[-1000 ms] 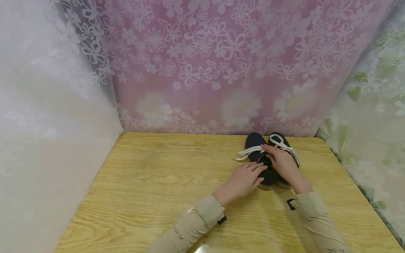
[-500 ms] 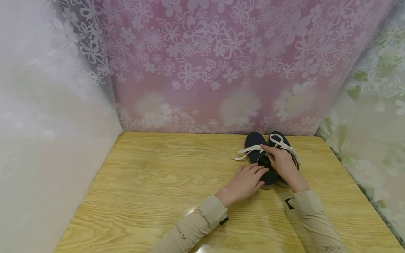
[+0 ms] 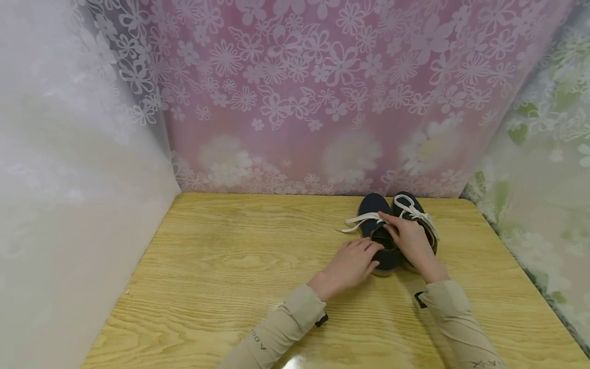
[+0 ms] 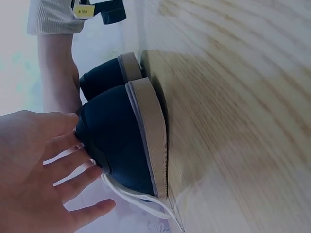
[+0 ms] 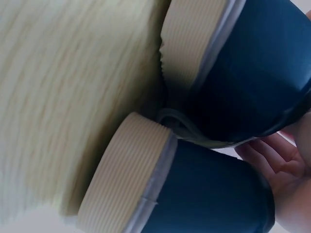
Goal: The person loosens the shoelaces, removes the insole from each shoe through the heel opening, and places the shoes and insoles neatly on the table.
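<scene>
A dark navy lace-up sneaker (image 3: 372, 204) stands on the table, toe toward the back, with its white laces loose to the left. Its mate, the right sneaker (image 3: 400, 197), stands beside it. At the left sneaker's collar my left hand (image 3: 349, 264) grips the edge, thumb near the heel and fingers at the opening. My right hand (image 3: 412, 243) reaches across from the other side and holds the left sneaker near its laces, covering part of both sneakers. Both heels fill the right wrist view, beside the right hand's fingers (image 5: 272, 155); finger contact there is partly hidden.
The wooden table (image 3: 230, 266) ends at a pink flowered curtain (image 3: 286, 102) behind the sneakers. A pale sheet (image 3: 78, 179) hangs on the left and a green-and-white flowered one (image 3: 544, 195) on the right.
The left sneaker's heel has shifted slightly left, and its opening shows more. Both hands have moved a little left with it.
</scene>
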The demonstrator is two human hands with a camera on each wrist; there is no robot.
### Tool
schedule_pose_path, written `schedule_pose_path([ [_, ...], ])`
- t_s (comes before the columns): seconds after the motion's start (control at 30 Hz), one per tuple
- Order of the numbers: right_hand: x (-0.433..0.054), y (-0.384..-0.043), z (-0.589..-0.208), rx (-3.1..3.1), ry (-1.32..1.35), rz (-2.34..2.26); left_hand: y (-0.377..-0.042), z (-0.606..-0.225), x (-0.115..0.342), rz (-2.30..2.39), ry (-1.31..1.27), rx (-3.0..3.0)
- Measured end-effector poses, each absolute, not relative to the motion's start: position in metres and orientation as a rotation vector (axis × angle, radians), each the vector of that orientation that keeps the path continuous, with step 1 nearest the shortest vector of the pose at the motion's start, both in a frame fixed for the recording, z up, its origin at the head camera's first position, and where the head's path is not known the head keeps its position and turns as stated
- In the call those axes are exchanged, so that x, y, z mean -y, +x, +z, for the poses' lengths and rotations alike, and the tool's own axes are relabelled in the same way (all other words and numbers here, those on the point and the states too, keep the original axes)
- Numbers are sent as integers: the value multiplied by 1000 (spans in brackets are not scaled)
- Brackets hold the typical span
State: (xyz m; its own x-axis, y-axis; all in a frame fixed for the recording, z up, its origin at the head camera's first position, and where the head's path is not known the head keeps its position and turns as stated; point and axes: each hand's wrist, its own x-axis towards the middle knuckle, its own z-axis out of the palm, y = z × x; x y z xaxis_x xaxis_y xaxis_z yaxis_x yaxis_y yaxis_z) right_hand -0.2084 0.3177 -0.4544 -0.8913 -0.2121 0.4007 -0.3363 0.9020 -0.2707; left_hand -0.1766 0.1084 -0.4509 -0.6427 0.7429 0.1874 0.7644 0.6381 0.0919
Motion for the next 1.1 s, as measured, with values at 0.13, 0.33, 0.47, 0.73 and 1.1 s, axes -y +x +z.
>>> schedule_pose_path([
  [0.13,-315,-207,-457,2681,413,468,-177,-448,-102,-256,-1241,2725],
  [0.33,-309,-204,-460,2663,421,463,-179,-448,-92,-303,-1243,2691],
  [0.47,-306,-203,-461,2646,427,459,-180,-447,-85,-338,-1251,2666],
  [0.73,-301,-197,-463,2626,450,476,-180,-448,-73,-415,-1253,2676],
  [1.1,-292,-188,-466,2570,503,466,-176,-450,-58,-495,-1278,2610],
])
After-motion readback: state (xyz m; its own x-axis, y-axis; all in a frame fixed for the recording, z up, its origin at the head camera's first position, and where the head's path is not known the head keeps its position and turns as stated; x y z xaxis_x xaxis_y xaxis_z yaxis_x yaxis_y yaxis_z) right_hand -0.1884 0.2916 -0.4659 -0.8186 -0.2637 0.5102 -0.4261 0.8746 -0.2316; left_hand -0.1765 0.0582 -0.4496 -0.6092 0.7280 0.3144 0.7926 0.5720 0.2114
